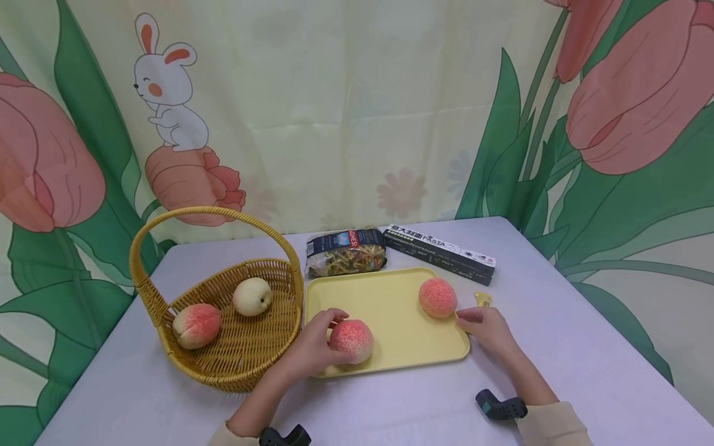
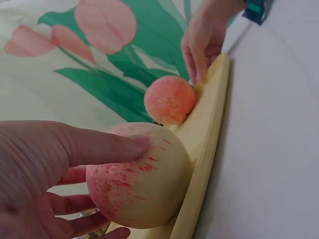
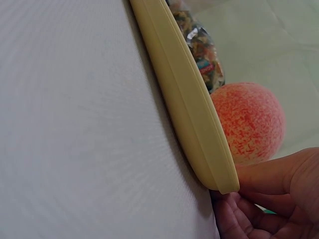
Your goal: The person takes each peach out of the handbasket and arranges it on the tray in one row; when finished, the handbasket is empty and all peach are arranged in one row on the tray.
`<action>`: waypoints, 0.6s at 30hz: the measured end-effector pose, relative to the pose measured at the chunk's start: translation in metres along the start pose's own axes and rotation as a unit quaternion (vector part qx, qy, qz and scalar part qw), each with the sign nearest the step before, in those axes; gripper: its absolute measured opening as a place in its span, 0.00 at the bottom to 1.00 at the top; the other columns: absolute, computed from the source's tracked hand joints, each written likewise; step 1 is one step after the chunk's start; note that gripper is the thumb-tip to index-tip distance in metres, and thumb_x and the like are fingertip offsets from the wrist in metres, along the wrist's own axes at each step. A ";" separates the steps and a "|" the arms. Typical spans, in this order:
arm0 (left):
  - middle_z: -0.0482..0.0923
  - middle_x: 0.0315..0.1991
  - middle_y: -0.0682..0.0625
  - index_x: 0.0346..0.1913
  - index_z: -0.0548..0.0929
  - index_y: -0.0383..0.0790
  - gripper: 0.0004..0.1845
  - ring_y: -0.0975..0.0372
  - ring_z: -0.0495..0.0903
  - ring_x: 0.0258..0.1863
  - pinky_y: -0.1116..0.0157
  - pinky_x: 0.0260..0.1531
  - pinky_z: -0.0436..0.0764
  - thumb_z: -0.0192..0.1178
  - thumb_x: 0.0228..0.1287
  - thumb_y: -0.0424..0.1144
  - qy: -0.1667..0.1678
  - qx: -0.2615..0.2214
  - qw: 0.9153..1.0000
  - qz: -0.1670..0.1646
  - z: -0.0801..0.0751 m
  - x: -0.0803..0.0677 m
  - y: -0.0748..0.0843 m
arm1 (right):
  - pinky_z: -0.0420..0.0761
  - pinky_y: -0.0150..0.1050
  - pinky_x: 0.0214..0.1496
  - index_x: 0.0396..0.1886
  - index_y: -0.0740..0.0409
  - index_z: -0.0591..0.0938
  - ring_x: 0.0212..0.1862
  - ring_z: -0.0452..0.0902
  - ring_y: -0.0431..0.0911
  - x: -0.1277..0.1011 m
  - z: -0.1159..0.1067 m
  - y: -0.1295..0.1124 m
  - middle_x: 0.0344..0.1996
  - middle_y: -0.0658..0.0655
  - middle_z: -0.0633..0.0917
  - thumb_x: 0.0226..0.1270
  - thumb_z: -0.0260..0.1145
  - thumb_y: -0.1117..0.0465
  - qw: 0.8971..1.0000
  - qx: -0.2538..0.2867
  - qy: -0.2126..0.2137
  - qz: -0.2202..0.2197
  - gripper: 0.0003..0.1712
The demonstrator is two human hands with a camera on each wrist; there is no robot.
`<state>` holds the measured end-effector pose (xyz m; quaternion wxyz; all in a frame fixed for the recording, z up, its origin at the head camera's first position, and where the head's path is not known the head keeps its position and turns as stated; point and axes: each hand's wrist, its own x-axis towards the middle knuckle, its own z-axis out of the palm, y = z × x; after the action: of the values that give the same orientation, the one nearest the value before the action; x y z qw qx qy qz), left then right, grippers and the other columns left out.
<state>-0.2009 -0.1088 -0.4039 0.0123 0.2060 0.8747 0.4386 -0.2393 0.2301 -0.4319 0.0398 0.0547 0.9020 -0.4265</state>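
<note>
Left hand [image 1: 313, 348] curls its fingers [image 2: 107, 147] round the near peach [image 1: 351, 341], which sits on the yellow tray [image 1: 390, 310] at its front-left corner; right hand [image 1: 486, 327] pinches the tray's right rim just beside the far peach [image 1: 437, 297], fingers narrow. We judge the grip does best kept soft on the fruit, with the tray held steady against the bench [image 1: 558, 371]. Both forearms lie low over the bench, wrists straight.
</note>
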 end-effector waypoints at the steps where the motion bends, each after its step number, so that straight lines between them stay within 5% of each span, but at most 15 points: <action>1: 0.72 0.47 0.43 0.52 0.72 0.33 0.34 0.51 0.72 0.49 0.53 0.47 0.74 0.75 0.39 0.37 0.003 0.002 1.000 -0.002 0.000 0.000 0.000 | 0.77 0.47 0.46 0.46 0.71 0.78 0.48 0.74 0.59 0.000 0.000 0.000 0.44 0.68 0.80 0.63 0.61 0.63 1.000 0.000 0.000 0.000 0.17; 18: 0.74 0.46 0.48 0.49 0.75 0.35 0.31 0.54 0.73 0.47 0.55 0.46 0.74 0.76 0.39 0.37 0.021 -0.017 1.000 -0.016 0.019 0.027 0.004 | 0.77 0.47 0.45 0.46 0.72 0.78 0.48 0.74 0.60 -0.001 -0.001 -0.001 0.44 0.68 0.80 0.63 0.61 0.63 1.000 0.006 0.001 -0.009 0.17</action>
<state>-0.2205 -0.0825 -0.4081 0.0045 0.1825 0.8703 0.4575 -0.2382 0.2303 -0.4299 0.0351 0.0472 0.8998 -0.4323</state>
